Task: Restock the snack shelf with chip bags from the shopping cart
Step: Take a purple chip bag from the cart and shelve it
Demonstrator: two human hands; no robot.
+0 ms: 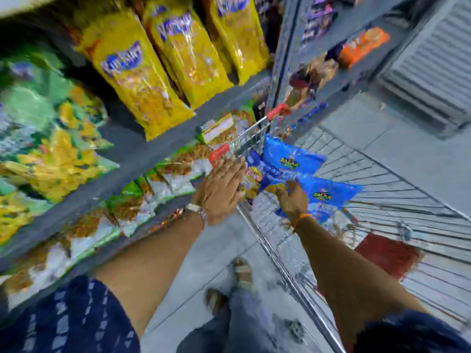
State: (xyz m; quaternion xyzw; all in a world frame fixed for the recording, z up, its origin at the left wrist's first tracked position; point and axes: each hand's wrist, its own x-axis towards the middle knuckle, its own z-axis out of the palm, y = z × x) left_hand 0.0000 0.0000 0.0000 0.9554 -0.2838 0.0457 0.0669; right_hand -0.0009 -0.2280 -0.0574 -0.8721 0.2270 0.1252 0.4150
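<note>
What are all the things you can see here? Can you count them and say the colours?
Yellow bags: three, yellow with purple writing, upper left shelf.
Green bags: blurred, cannot count, green and yellow, far left shelf.
Low-shelf bags: a row, cannot count, green, white and brown, shelf beside the cart.
Blue bags: at least two, blue, inside the cart.
Cart: one, silver wire with red corner caps, right of the shelf.
Orange pack: one, orange, far shelf at top right.
Floor: grey tiles.
Feet: two, in sandals, bottom middle.
Hands: left hand flat and open at the cart's edge, watch on the wrist; right hand on a blue bag, orange wristband.
</note>
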